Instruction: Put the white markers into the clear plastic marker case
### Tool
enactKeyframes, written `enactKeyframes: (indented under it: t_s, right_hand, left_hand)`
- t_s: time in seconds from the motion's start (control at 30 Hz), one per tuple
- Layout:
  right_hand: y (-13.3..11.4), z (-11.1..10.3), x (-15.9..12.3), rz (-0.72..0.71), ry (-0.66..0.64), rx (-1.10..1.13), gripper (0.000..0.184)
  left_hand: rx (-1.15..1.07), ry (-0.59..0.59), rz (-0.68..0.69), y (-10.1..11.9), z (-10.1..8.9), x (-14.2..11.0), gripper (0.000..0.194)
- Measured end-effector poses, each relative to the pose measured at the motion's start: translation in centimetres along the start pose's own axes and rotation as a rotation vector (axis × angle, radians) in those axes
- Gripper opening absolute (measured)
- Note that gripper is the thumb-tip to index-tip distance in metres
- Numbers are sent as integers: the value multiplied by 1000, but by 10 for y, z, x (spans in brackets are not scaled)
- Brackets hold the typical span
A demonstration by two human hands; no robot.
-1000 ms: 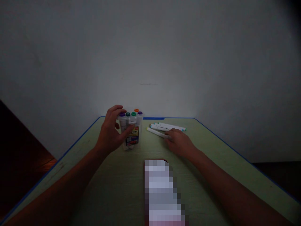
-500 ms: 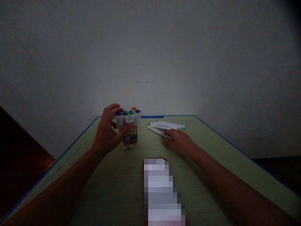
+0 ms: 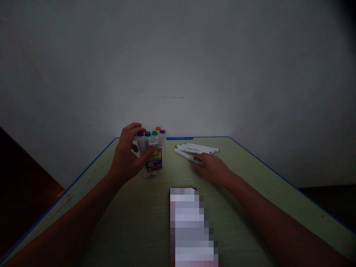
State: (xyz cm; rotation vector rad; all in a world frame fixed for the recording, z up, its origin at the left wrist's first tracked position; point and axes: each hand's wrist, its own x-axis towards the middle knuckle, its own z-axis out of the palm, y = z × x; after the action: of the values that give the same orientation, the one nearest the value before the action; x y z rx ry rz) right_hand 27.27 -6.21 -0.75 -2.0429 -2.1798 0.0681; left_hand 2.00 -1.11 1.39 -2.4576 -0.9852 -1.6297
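Note:
A clear plastic marker case stands upright on the table, with several markers in it whose purple, green and orange ends show at the top. My left hand is wrapped round its left side, the thumb across the front near the latch and label. To the right lies a loose group of white markers. My right hand is closed on the nearest one, a white marker with a yellow end. That marker still lies along the table, and its near end is hidden by my fingers.
A phone-like flat object with a blurred-out surface lies at the front middle of the table. The pale green table has a blue edge. A grey wall rises right behind the table's far edge.

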Motion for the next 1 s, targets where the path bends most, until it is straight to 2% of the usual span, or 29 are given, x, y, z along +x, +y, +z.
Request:
enactKeyframes:
  t_s: [1.0]
  right_hand:
    - [1,1,1,-10,-4,2,37]
  left_hand:
    - [3,2,16,-1,0,-1,46]
